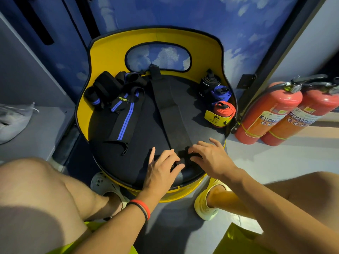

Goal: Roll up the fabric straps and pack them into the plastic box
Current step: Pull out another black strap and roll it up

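Black chair seat (145, 132) with straps (170, 116), rolls (224, 109)

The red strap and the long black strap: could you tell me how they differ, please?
The red strap is rolled, a yellow band around it; the long black strap lies flat, its near end gripped by the left hand and right hand. The red strap sits at the right edge of the seat; the long black strap runs down its middle. Both lie on it.

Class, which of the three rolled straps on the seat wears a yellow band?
The red roll, frontmost of the three; the blue roll and the black roll behind it have no yellow band.
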Demonstrator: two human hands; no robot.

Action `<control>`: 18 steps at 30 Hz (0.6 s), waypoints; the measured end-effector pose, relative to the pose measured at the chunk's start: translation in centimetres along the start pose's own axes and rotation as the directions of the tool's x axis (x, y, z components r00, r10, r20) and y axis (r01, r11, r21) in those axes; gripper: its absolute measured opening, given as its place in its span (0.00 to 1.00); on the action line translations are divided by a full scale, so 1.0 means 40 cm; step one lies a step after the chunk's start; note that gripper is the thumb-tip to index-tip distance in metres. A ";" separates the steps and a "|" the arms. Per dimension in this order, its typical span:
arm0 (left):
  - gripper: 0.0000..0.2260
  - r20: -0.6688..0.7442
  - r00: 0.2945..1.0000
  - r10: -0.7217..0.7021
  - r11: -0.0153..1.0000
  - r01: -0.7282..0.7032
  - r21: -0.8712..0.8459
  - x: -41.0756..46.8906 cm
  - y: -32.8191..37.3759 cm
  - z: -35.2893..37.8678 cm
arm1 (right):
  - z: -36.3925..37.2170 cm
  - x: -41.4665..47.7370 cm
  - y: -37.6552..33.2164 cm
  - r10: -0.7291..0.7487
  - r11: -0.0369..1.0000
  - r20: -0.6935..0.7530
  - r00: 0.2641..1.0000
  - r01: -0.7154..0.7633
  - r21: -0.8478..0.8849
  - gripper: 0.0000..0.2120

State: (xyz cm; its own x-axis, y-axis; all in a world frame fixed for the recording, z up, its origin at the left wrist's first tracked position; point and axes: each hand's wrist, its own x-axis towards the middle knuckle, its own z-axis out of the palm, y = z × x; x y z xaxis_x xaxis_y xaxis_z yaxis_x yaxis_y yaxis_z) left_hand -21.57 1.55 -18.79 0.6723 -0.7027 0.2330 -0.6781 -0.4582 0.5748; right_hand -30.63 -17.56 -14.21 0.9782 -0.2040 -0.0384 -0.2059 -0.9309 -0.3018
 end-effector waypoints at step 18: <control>0.13 -0.039 0.997 -0.069 0.995 0.072 0.071 0.038 -0.018 0.008 | 0.044 0.007 0.044 -0.159 0.972 -0.135 0.978 0.132 -0.195 0.19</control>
State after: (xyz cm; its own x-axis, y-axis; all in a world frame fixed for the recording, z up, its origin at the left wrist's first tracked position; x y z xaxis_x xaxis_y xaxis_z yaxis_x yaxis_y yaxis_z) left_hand -20.15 0.63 -19.07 0.7286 -0.6475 0.2235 -0.6476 -0.5449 0.5326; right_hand -30.67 -18.71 -16.42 0.9861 -0.0919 0.1387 -0.0766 -0.9907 -0.1122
